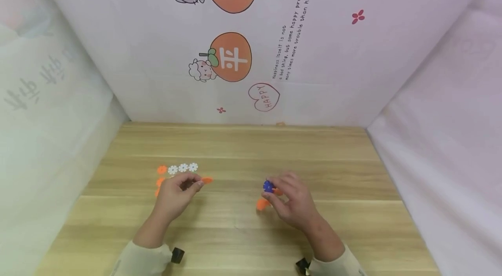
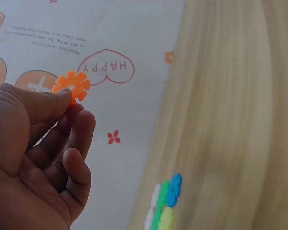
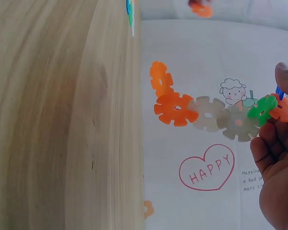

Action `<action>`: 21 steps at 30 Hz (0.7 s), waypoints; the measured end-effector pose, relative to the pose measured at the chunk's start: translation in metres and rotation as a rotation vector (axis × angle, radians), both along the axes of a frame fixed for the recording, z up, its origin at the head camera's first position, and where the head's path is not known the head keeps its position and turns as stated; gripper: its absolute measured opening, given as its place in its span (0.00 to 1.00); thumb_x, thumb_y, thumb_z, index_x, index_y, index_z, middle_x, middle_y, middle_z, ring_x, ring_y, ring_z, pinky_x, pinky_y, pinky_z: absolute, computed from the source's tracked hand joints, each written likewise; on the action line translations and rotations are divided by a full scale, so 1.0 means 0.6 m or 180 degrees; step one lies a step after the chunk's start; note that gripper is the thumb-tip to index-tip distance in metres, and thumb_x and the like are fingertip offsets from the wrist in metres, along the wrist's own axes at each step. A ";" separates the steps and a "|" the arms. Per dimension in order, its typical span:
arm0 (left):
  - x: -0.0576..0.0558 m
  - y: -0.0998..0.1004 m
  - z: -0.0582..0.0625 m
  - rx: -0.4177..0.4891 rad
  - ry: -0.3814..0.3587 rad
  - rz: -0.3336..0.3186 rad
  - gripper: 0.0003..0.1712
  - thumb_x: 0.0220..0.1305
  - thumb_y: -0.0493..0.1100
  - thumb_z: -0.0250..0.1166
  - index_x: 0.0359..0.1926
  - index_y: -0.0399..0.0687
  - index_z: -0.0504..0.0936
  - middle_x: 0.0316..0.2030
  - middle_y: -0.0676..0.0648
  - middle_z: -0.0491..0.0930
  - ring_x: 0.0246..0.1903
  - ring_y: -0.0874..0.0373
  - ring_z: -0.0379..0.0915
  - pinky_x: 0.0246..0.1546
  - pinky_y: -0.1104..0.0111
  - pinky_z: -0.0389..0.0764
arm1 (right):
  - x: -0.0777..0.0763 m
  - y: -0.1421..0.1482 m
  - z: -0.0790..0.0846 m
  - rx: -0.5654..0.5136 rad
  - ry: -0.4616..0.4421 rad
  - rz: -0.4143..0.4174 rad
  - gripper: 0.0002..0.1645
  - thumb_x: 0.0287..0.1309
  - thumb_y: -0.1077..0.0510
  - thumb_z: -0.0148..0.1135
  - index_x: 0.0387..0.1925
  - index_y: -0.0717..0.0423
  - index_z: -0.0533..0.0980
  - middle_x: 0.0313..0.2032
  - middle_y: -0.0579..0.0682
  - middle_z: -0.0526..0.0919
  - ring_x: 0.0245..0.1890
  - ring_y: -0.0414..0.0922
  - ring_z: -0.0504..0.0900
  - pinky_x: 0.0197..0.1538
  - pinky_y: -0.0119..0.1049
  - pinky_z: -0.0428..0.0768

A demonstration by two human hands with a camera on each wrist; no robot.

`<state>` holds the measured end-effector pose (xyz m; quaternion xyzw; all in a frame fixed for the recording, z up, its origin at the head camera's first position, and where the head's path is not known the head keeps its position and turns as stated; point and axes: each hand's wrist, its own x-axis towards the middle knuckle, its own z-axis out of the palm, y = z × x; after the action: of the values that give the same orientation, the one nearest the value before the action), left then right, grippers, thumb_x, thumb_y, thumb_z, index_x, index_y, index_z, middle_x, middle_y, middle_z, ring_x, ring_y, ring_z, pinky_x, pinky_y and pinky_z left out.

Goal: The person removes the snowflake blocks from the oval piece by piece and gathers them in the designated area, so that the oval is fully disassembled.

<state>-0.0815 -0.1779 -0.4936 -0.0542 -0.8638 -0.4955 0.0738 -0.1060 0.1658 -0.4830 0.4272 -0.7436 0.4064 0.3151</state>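
My left hand [image 1: 177, 194] pinches a single orange notched disc [image 2: 72, 86] between thumb and forefinger, above the left part of the table. To the right, my right hand [image 1: 295, 203] holds a chain of slotted-together discs by one end. In the right wrist view the chain runs from an orange disc [image 3: 175, 109] through two whitish translucent discs [image 3: 238, 123] to a green disc [image 3: 263, 110]. Another orange disc and a blue disc [image 1: 268, 186] sit at the fingers, partly hidden there. The two hands are apart.
Flat on the wooden table [image 1: 235, 232], by the left hand, lie rows of loose discs, including white discs [image 1: 183, 167] and an orange disc [image 1: 162, 169]; the hand covers some. The left wrist view shows a blue disc [image 2: 174, 190] among them. A printed cloth wall [image 1: 313, 93] closes the back.
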 end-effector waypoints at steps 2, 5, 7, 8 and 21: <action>0.001 -0.004 -0.007 -0.0042 -0.0129 0.0047 0.05 0.68 0.51 0.72 0.39 0.58 0.87 0.34 0.59 0.85 0.35 0.59 0.80 0.37 0.68 0.82 | 0.000 0.000 -0.002 -0.0029 0.0005 0.0009 0.15 0.65 0.55 0.72 0.45 0.64 0.85 0.37 0.50 0.88 0.36 0.46 0.83 0.45 0.34 0.79; 0.001 -0.009 -0.016 -0.0103 -0.0305 0.0109 0.05 0.68 0.50 0.72 0.41 0.57 0.87 0.36 0.57 0.87 0.37 0.60 0.83 0.39 0.67 0.84 | 0.000 -0.001 -0.004 -0.0066 0.0020 0.0025 0.16 0.65 0.55 0.72 0.44 0.65 0.85 0.37 0.51 0.88 0.36 0.47 0.83 0.44 0.35 0.80; -0.001 -0.011 -0.021 -0.0172 -0.0405 0.0159 0.06 0.68 0.49 0.72 0.43 0.55 0.88 0.36 0.56 0.88 0.38 0.60 0.85 0.40 0.65 0.85 | 0.000 -0.001 -0.005 -0.0072 0.0012 0.0026 0.16 0.65 0.55 0.72 0.44 0.65 0.85 0.37 0.51 0.88 0.36 0.47 0.83 0.44 0.34 0.80; -0.001 -0.012 -0.023 -0.0206 -0.0459 0.0187 0.07 0.68 0.49 0.72 0.43 0.54 0.88 0.36 0.56 0.88 0.38 0.60 0.85 0.40 0.65 0.84 | 0.000 -0.001 -0.005 -0.0076 0.0007 0.0029 0.16 0.65 0.55 0.72 0.45 0.65 0.85 0.38 0.51 0.88 0.36 0.47 0.83 0.44 0.34 0.80; -0.001 -0.030 -0.044 -0.0695 -0.0745 0.0223 0.05 0.68 0.43 0.71 0.42 0.49 0.91 0.42 0.49 0.89 0.43 0.52 0.85 0.43 0.57 0.86 | 0.003 0.001 -0.009 -0.0072 -0.0067 0.0021 0.16 0.66 0.55 0.71 0.45 0.65 0.85 0.39 0.51 0.89 0.38 0.47 0.83 0.47 0.32 0.78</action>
<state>-0.0821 -0.1959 -0.5201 0.0264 -0.9166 -0.3986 -0.0164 -0.1042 0.1665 -0.4884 0.4217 -0.7409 0.4204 0.3107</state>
